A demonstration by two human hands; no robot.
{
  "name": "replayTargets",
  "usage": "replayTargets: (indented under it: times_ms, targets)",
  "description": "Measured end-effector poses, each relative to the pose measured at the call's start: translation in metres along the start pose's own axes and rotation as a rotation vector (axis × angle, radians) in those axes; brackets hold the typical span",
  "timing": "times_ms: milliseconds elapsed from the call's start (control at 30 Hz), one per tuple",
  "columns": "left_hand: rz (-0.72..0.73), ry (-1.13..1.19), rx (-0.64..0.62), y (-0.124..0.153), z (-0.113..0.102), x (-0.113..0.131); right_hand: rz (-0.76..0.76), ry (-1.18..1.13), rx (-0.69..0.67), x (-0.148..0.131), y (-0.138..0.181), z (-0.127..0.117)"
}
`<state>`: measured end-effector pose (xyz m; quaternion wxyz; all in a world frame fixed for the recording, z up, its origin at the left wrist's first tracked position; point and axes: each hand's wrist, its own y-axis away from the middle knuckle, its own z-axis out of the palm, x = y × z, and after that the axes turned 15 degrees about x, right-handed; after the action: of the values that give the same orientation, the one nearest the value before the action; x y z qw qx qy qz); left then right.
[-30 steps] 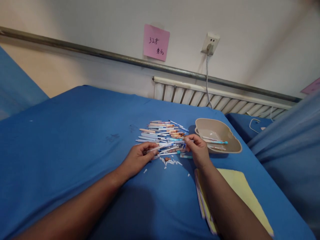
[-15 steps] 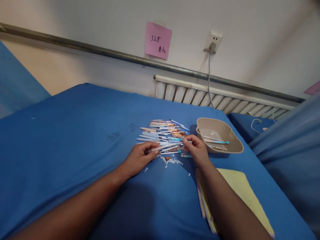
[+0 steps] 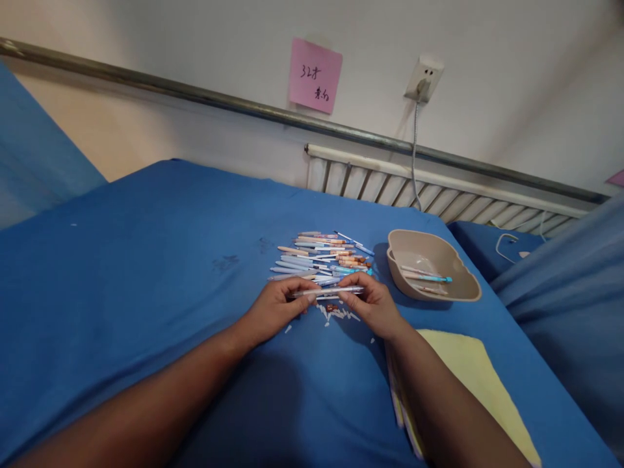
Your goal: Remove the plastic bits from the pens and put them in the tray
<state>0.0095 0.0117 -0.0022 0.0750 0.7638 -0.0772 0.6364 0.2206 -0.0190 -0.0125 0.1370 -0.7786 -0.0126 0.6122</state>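
Note:
A slim, pale pen [image 3: 327, 292] lies level between my two hands. My left hand [image 3: 279, 304] pinches its left end between thumb and fingers. Its right part is pinched in my right hand [image 3: 371, 304]. Just beyond the hands lies a pile of pens [image 3: 312, 250] and pen parts in light blue, peach, brown and white, mostly pointing left to right. Below the pen, small white pieces [image 3: 344, 314] are scattered on the blue cloth, with a small brown part [image 3: 332, 307] among them.
At the right a beige basin [image 3: 433, 253] holds several pens. A folded yellow cloth [image 3: 468, 370] lies under my right forearm. The blue-covered table [image 3: 146, 260] meets a wall with a radiator [image 3: 370, 182], a metal rail [image 3: 234, 104] and a plugged socket [image 3: 425, 79].
My right hand has moved left and slightly down, closer to my left hand, and now grips the pen's right part. The view has shifted slightly.

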Motion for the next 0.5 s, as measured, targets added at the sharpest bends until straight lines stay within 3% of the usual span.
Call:
replayTargets:
  times_ms: [500]
  targets:
    - [0.017,-0.004,0.014,-0.0005,-0.0018,0.0002,-0.075,0.056,0.02,0.0012,0.0,-0.0015]
